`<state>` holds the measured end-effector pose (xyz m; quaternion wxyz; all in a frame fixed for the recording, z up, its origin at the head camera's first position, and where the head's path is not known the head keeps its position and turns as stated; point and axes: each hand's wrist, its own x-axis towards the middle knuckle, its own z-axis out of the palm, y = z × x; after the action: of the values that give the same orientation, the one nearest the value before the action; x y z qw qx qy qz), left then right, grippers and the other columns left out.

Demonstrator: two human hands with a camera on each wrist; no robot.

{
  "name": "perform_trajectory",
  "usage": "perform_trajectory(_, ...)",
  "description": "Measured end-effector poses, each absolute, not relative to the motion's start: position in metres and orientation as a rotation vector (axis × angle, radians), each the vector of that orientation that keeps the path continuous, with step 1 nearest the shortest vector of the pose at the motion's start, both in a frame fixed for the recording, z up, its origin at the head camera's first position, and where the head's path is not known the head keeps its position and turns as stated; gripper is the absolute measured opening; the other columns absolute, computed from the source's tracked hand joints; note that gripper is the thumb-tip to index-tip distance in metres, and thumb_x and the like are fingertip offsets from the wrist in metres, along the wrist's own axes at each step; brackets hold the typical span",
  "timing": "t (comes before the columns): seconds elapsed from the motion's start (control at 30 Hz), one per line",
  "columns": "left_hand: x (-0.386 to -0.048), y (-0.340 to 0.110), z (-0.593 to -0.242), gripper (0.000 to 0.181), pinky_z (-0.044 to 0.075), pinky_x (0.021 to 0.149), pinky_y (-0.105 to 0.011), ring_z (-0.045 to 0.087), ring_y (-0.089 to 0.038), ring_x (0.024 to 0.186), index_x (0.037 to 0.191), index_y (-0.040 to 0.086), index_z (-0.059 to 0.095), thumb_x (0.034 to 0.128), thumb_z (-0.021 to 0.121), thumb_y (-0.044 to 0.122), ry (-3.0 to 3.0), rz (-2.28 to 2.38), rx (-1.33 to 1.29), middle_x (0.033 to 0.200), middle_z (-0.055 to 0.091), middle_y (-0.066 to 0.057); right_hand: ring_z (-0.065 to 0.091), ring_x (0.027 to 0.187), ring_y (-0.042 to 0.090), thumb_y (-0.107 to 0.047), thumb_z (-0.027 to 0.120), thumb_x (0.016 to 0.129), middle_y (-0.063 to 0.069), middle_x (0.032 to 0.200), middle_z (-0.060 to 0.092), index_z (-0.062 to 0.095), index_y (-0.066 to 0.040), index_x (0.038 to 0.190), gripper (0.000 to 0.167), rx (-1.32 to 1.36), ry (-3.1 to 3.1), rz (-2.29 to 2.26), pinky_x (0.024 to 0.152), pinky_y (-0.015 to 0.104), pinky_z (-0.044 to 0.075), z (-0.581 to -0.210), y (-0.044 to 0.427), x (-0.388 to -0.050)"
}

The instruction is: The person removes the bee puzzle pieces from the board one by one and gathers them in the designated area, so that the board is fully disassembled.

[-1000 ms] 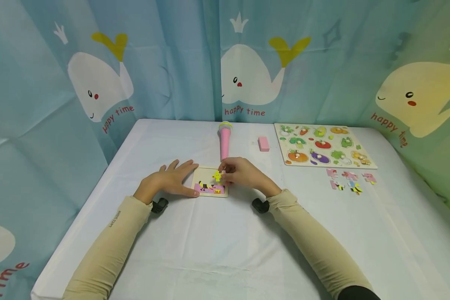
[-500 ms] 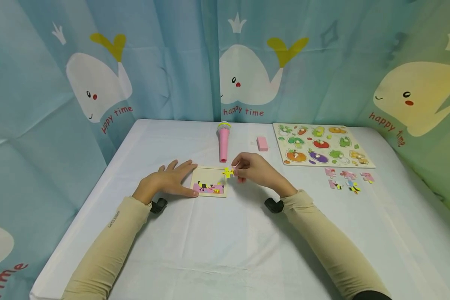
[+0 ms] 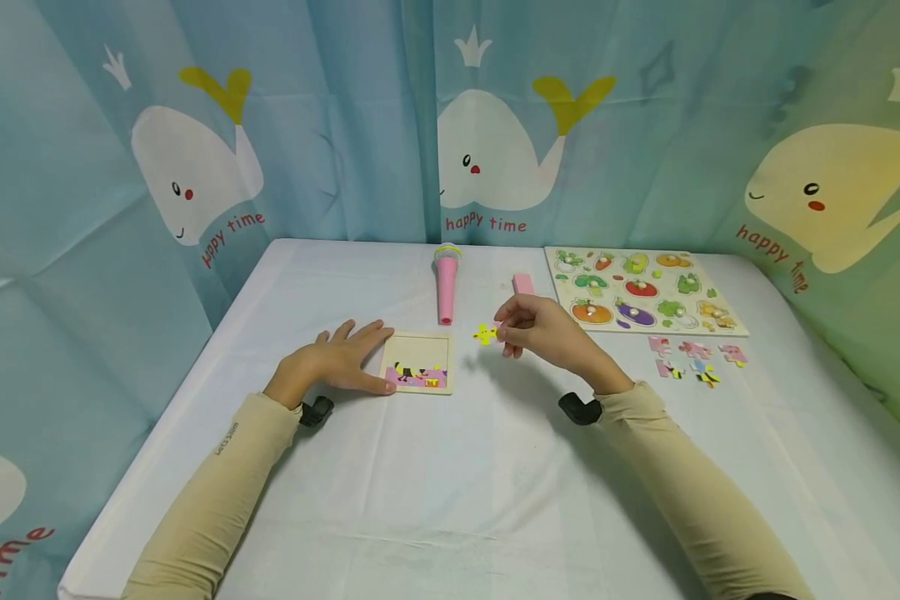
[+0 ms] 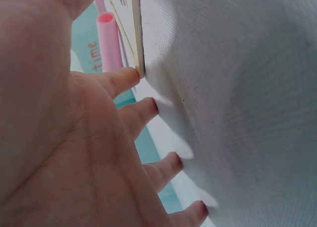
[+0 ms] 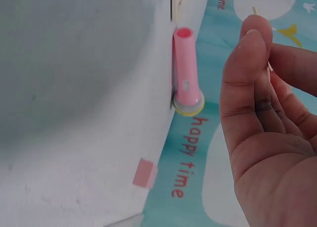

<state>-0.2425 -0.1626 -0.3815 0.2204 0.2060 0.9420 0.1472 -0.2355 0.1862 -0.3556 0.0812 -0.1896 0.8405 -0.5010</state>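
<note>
While the right hand (image 3: 547,333) pinches a yellow-and-pink puzzle piece (image 3: 484,334) between thumb and fingers, that piece hangs above the bench (image 3: 420,483), to the right of a shallow wooden tray (image 3: 420,347) and apart from it. Along the tray's near side sits a strip of fitted pieces (image 3: 417,377) printed in pink, yellow and black; its far part shows bare wood. The left hand (image 3: 337,364) lies spread wide at the tray's left side, thumb at the near corner, index fingertip touching the far corner, the other fingertips down at the white cloth.

Beyond the tray, slightly to the right, a pink toy microphone (image 3: 446,287) lies with its silver-and-yellow head on the far side. Farther right is a pink block (image 3: 522,283), partly hidden by the right hand in the head view. At the far right lies a vegetable board (image 3: 613,292) with knobbed pictures, and just on its near side are five loose pieces (image 3: 695,349) in two rows. Behind the bench hangs a blue-green curtain (image 3: 330,150) printed with white whales and "happy time".
</note>
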Motion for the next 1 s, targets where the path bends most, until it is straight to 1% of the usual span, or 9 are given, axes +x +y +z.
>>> perform_trajectory(0.23, -0.243, -0.162, -0.381, 0.107, 0.002, 0.122, -0.075, -0.001, -0.050, 0.161, 0.172, 0.015, 0.021, 0.0914, 0.076, 0.059, 2.603, 0.404, 0.575, 0.179, 0.009, -0.012, 0.069, 0.076, 0.037, -0.001, 0.069, 0.102, 0.030, 0.101, 0.069, 0.066, 0.005, 0.116, 0.015, -0.542, 2.563, -1.484, 0.069, 0.031, 0.060, -0.350, 0.203, -0.231)
perform_trajectory(0.37, -0.243, -0.163, -0.382, 0.107, 0.002, 0.122, -0.075, -0.001, -0.050, 0.161, 0.172, 0.015, 0.021, 0.0916, 0.075, 0.059, 2.603, 0.403, 0.576, 0.179, 0.009, -0.013, 0.069, 0.077, 0.035, -0.002, 0.069, 0.102, 0.027, 0.101, 0.069, 0.066, 0.006, 0.118, 0.018, -0.520, 2.594, -1.475, 0.070, 0.031, 0.059, -0.347, 0.213, -0.229)
perform_trajectory(0.6, -0.244, -0.163, -0.383, 0.107, 0.001, 0.122, -0.075, -0.001, -0.050, 0.161, 0.172, 0.015, 0.021, 0.0916, 0.075, 0.060, 2.599, 0.405, 0.577, 0.179, 0.008, -0.013, 0.068, 0.085, 0.043, -0.007, 0.072, 0.103, 0.023, 0.101, 0.070, 0.067, 0.003, 0.119, 0.019, -0.452, 2.667, -1.423, 0.074, 0.037, 0.061, -0.338, 0.232, -0.224)
perform_trajectory(0.7, -0.245, -0.163, -0.384, 0.107, 0.002, 0.122, -0.075, -0.001, -0.050, 0.161, 0.172, 0.014, 0.022, 0.0917, 0.075, 0.059, 2.600, 0.408, 0.580, 0.179, 0.009, -0.013, 0.069, 0.084, 0.037, -0.008, 0.072, 0.103, 0.022, 0.102, 0.070, 0.066, 0.004, 0.120, 0.021, -0.437, 2.671, -1.437, 0.075, 0.036, 0.061, -0.334, 0.240, -0.221)
perform_trajectory(0.77, -0.245, -0.163, -0.384, 0.107, 0.002, 0.122, -0.075, -0.001, -0.050, 0.161, 0.172, 0.014, 0.022, 0.0916, 0.076, 0.059, 2.601, 0.415, 0.585, 0.179, 0.009, -0.013, 0.069, 0.081, 0.030, -0.009, 0.072, 0.104, 0.022, 0.102, 0.070, 0.066, 0.005, 0.122, 0.024, -0.432, 2.670, -1.449, 0.075, 0.035, 0.060, -0.333, 0.244, -0.218)
perform_trajectory(0.83, -0.245, -0.164, -0.385, 0.107, 0.002, 0.122, -0.076, 0.000, -0.050, 0.161, 0.172, 0.014, 0.023, 0.0916, 0.075, 0.059, 2.604, 0.417, 0.593, 0.179, 0.010, -0.013, 0.068, 0.080, 0.025, -0.010, 0.072, 0.104, 0.019, 0.102, 0.071, 0.066, 0.005, 0.123, 0.025, -0.419, 2.672, -1.454, 0.076, 0.034, 0.060, -0.331, 0.249, -0.215)
perform_trajectory(1.0, -0.245, -0.164, -0.385, 0.106, 0.002, 0.121, -0.076, 0.000, -0.051, 0.160, 0.172, 0.013, 0.023, 0.0916, 0.076, 0.059, 2.602, 0.430, 0.603, 0.179, 0.010, -0.014, 0.067, 0.078, 0.022, -0.012, 0.072, 0.104, 0.012, 0.099, 0.072, 0.065, 0.005, 0.124, 0.027, -0.396, 2.702, -1.446, 0.074, 0.031, 0.059, -0.330, 0.262, -0.211)
